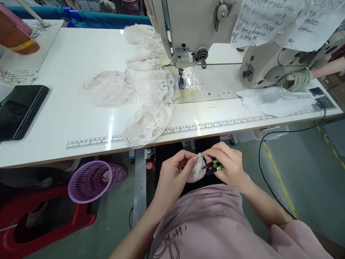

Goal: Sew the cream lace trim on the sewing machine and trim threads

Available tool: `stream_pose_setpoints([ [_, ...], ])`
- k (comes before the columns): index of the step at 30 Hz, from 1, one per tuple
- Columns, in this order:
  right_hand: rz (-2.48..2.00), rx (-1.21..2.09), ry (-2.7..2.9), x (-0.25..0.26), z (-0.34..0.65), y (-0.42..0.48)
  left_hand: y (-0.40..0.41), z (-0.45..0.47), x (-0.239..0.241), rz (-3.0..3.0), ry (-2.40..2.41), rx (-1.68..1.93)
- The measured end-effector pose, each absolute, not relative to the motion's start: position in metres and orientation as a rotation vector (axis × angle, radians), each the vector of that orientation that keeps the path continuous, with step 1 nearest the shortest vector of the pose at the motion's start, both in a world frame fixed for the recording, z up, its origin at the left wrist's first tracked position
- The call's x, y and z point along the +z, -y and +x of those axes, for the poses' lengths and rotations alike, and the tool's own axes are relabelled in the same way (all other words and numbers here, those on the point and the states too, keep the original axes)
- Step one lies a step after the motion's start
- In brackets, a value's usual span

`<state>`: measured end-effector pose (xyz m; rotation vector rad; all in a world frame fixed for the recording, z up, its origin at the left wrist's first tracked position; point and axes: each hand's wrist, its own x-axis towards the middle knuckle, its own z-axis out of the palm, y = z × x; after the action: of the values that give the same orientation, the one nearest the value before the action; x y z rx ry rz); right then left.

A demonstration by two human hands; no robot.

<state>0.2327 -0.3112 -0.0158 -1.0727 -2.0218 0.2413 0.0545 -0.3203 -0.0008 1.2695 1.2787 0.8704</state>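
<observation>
Over my lap, just off the table's front edge, my left hand (179, 171) pinches a small piece of white lace fabric (198, 171). My right hand (228, 163) has its thumb and index finger at the upper edge of the same piece. Tucked in that hand are thread snips (212, 167) with green handles and dark blades, pointing left across the lace. More cream lace fabric (152, 97) lies on the table, reaching toward the sewing machine's presser foot (181, 81) and over the front edge.
The sewing machine (194, 25) stands at the back, papers (285, 21) hanging on it. A phone (23, 111) lies on the left of the white table (67, 64). Below are a purple basket (90, 181) and a red stool (61, 225). A black cable (261, 162) hangs at right.
</observation>
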Motion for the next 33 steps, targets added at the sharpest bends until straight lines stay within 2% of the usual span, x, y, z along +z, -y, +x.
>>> stream_pose_setpoints([
  [3, -1.078, 0.432, 1.921, -0.013, 0.232, 0.312, 0.319, 0.054, 0.0, 1.178, -1.244, 0.875],
  [15, -1.04, 0.748, 1.799, -0.013, 0.234, 0.309, 0.317, 0.055, 0.006, 1.098, -1.25, 0.854],
  [25, -0.998, 0.789, 1.757, -0.018, 0.23, 0.305, 0.316, 0.057, 0.003, 1.203, -1.251, 0.817],
  [28, -1.015, 0.688, 1.783, -0.017, 0.229, 0.304, 0.314, 0.057, 0.003, 1.266, -1.254, 0.798],
  [33, -1.101, 0.308, 1.772, -0.022, 0.226, 0.303, 0.311, 0.057, 0.007, 1.286, -1.231, 0.785],
])
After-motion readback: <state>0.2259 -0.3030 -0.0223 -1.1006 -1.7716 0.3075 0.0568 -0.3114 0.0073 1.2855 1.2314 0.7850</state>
